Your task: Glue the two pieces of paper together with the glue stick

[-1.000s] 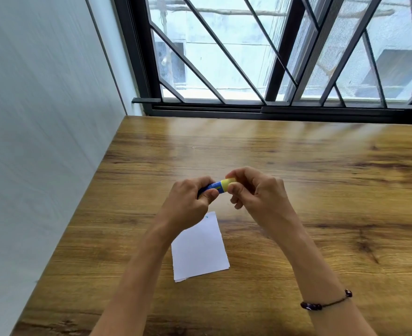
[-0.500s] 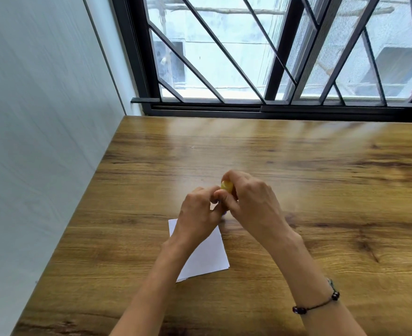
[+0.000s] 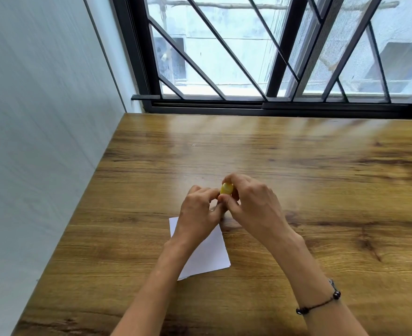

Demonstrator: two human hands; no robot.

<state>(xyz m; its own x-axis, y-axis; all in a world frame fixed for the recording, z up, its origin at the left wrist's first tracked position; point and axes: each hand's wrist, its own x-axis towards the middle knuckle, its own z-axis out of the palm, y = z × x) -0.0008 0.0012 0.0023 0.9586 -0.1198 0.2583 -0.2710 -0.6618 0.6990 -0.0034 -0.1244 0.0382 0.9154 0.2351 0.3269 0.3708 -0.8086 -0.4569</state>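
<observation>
Glue stick pinched btwn both hands, right hand on yellow end, left hand gripping body, over white paper

Both forearms extend forward and converge at centre. Left hand: fingers curled, knuckles up, fingertips meeting those of the right hand. Right hand: thumb and fingers curled, pinching a small yellow item. Right wrist carries a dark beaded cord.

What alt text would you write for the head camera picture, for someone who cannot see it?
Two bare hands meet above a wooden table, the right hand pinching the yellow end of a glue stick while the left hand curls beside it. White paper lies on the table under the left wrist. A barred window runs behind.
</observation>
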